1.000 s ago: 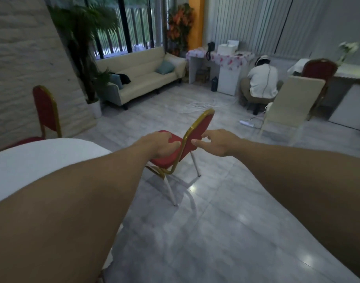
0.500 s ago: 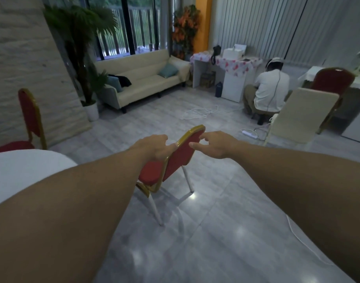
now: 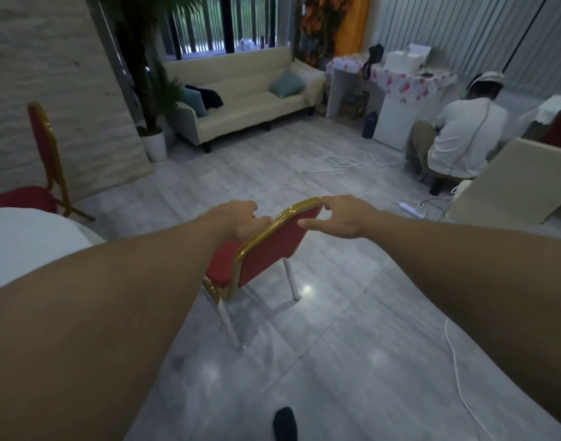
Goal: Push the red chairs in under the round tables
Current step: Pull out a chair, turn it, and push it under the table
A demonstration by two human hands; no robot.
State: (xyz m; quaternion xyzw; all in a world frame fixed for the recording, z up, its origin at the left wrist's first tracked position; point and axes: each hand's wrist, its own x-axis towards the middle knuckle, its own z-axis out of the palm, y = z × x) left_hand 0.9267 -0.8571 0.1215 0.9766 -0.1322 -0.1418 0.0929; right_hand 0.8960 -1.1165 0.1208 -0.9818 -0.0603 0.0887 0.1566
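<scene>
A red chair [image 3: 269, 253] with a gold frame and white legs stands on the grey tiled floor in the middle, its backrest facing me. My left hand [image 3: 238, 219] grips the left part of the backrest's top rail. My right hand [image 3: 343, 218] rests on the top right corner of the rail, fingers over the edge and thumb on the back. The round table [image 3: 24, 240], covered in white, sits at the left edge, left of the chair. A second red chair [image 3: 40, 160] stands behind that table by the wall.
A cream sofa [image 3: 247, 100] and a potted palm [image 3: 152, 90] line the far wall. A seated person [image 3: 460, 135] is at the right by a small table. White cables [image 3: 339, 162] and a power strip [image 3: 411, 208] lie on the floor. A cream panel [image 3: 508, 176] leans at right.
The chair has come nearer and its backrest has turned toward me. Both hands have closed in on the top rail; the round table has slid toward the left edge of view.
</scene>
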